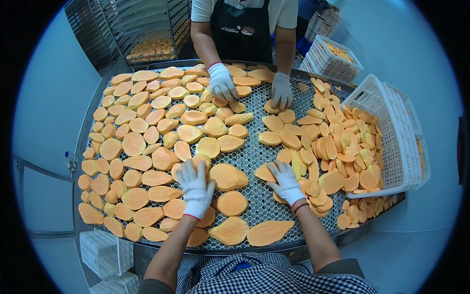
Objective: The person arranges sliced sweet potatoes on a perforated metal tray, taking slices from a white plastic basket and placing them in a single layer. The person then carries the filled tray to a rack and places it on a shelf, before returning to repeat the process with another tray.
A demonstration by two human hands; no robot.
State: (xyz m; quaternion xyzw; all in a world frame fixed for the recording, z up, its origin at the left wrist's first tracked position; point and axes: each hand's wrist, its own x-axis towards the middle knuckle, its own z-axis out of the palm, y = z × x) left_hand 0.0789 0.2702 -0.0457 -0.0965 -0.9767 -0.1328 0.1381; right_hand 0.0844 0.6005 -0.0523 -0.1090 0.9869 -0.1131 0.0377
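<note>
Peeled orange slices, apparently sweet potato, lie in rows on a mesh tray. My left hand, in a white knit glove, rests with its fingers spread over a slice among the laid-out ones. A large slice lies just right of its thumb. My right hand, gloved alike, has its fingers on a slice at the near left edge of the loose pile; its thumb side hides part of the grip. Close to the tray's front edge lies a long pointed slice.
Across the table, a co-worker's gloved left hand and right hand touch slices. A white plastic crate lies tipped at the right, slices spilling out. More crates stand behind; others are on the floor. A tray rack stands back left.
</note>
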